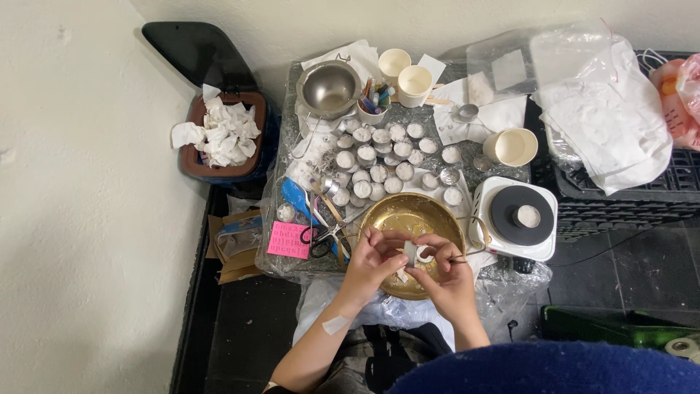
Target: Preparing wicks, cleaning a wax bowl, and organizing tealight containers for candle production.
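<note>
Brass-coloured and shallow, the bowl [408, 219] sits at the near edge of the desk [510, 171], and both hands work directly over it. The left hand [372, 264] and the right hand [445, 277] meet at a small white cup-like piece [413, 252] — the fingers of each hand are closed on it from opposite sides, left from nine o'clock, right from three o'clock. What exactly is being peeled or pressed is too small to tell.

Keeping the piece above the bowl looks sensible, since any crumbs or scraps would fall into it instead of onto the plastic sheeting. A light, pinching grip near the rim would probably serve better than squeezing the middle — the piece looks thin-walled and likely to deform.

At twelve o'clock from the bowl lies a crowd of small round tealight cups [386, 157]. At three o'clock stands a white hot plate [516, 217] with a small round tin on it; elbows are best kept away from that side. Scissors [321, 239] and a pink mould [289, 240] lie at nine o'clock.
</note>
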